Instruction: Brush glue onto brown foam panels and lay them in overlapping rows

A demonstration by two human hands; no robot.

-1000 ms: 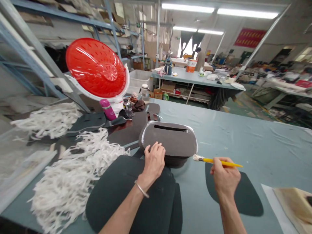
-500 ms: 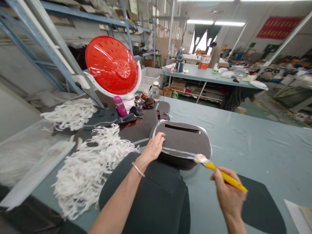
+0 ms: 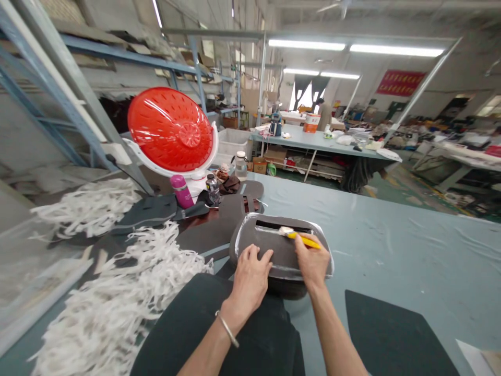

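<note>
A dark brown rounded panel (image 3: 274, 245) with a slot near its far edge and a white glue line round its rim lies on top of a stack on the grey-blue table (image 3: 391, 245). My left hand (image 3: 250, 271) rests flat on the panel's near left part, fingers spread. My right hand (image 3: 311, 261) is closed round a yellow-handled brush (image 3: 299, 238). The brush's white bristles touch the panel beside the slot.
Black cut panels (image 3: 235, 334) lie under my forearms, and another (image 3: 395, 334) at right. Heaps of white strips (image 3: 129, 292) lie on the left. Behind stand a red basket in a white frame (image 3: 170, 130), a pink bottle (image 3: 180, 191) and small bottles. A person stands at a far table.
My right hand has carried the brush from the panel's near right edge up to the slot. My left hand has slid from the panel's left edge onto its top.
</note>
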